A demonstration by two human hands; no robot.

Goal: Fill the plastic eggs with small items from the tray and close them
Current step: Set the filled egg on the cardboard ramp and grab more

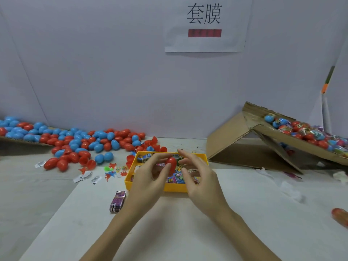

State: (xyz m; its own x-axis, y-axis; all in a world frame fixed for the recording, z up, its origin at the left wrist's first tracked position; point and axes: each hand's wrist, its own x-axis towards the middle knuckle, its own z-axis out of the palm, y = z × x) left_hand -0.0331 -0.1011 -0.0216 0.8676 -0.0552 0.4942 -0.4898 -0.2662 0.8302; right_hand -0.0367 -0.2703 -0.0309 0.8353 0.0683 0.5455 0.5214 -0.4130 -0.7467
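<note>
Left hand pinches a red plastic egg between thumb and fingertips, held over the yellow tray. Right hand sits just right of the egg, fingers spread and curled, gripping nothing; can't tell whether its fingertips touch the egg. Below the grip, the tray holds small printed packets. Left of and nearer than the grip: one purple packet on the table. Left of the tray: small plastic toys and paper slips. Further left and behind: pile of red and blue eggs, some as open halves. Far right: tilted cardboard box holding wrapped eggs. On the back wall: paper sign.
</note>
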